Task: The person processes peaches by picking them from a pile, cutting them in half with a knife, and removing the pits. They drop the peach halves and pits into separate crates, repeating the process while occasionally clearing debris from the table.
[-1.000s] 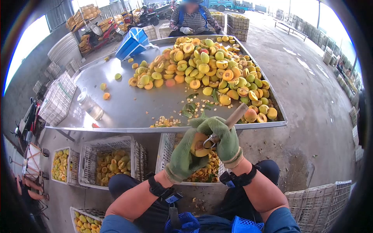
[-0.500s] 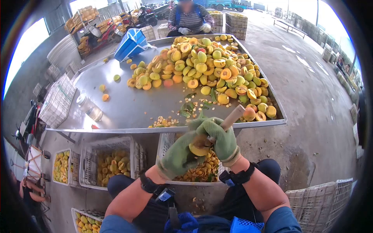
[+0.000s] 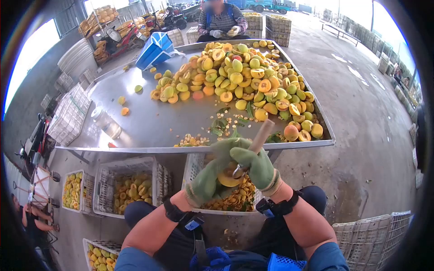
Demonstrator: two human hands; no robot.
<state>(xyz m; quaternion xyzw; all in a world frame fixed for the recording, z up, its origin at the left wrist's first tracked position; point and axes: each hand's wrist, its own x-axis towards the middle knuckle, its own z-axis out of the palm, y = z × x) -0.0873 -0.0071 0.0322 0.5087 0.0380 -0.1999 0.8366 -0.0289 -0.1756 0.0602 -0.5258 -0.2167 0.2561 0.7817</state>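
My left hand (image 3: 204,179), in a green glove, is closed around a cut yellow peach half (image 3: 227,179). My right hand (image 3: 258,166), gloved the same way, grips a pitting tool (image 3: 262,135) by its wooden handle, which points up and right. The tool's curved metal end meets the peach; its tip is partly hidden by fingers and fruit. Below both hands stands a white plastic crate (image 3: 191,166) holding cut peach pieces (image 3: 244,198). Just beyond them is the metal table (image 3: 149,128), with a large heap of halved peaches (image 3: 235,79) on it.
Peach pits (image 3: 192,141) and leaves lie near the table's front edge. A clear jar (image 3: 106,123) and a blue bag (image 3: 155,50) are on the left. Crates of peaches (image 3: 132,194) stand on the floor. Across the table sits a co-worker (image 3: 221,20) in gloves.
The tool's metal end now shows more clearly at the peach, and its handle stands steeper. My left hand is blurred at the fingers. Across the table, the co-worker's hands have come closer together.
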